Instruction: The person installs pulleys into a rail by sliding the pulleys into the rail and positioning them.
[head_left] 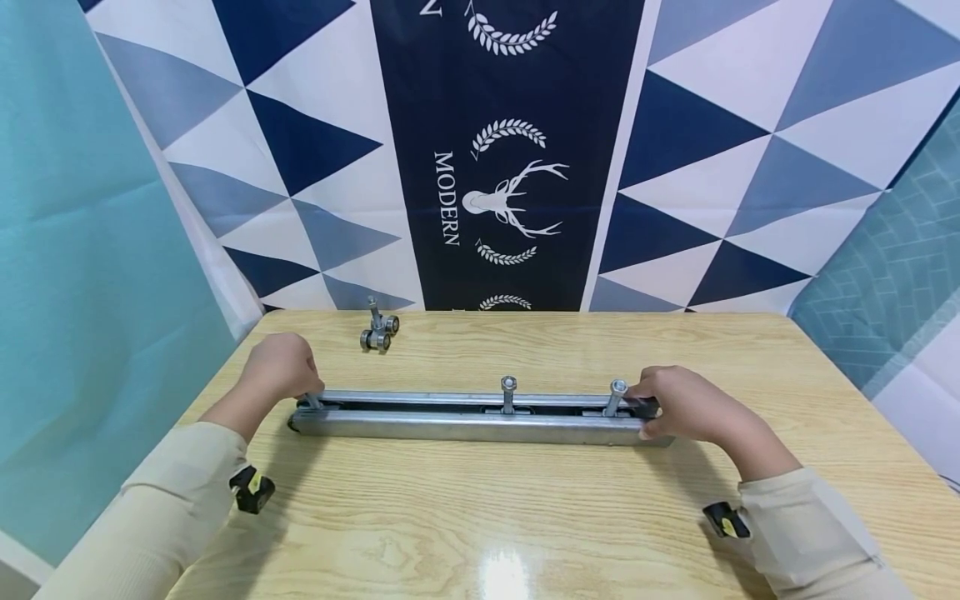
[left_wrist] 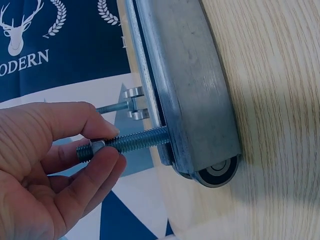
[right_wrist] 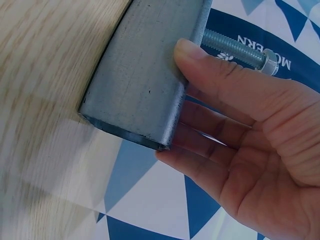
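Note:
A long galvanized steel channel rail (head_left: 450,427) lies across the wooden table, its slot facing up. At its left end my left hand (head_left: 279,367) pinches the nut on a threaded bolt (left_wrist: 142,140) between thumb and fingers. That bolt rises from the slot, and a roller wheel (left_wrist: 218,172) pokes partly out of the rail's end. My right hand (head_left: 690,406) grips the right end of the rail, thumb on the near wall and fingers on the far side. Two more bolts with nuts, a middle one (head_left: 508,397) and a right one (head_left: 616,398), stand up from the slot.
A separate roller trolley (head_left: 379,330) with several wheels and an upright bolt stands behind the rail, toward the table's back left. The wooden table (head_left: 420,517) reaches back to a patterned cloth (head_left: 510,167) with triangles and a deer emblem.

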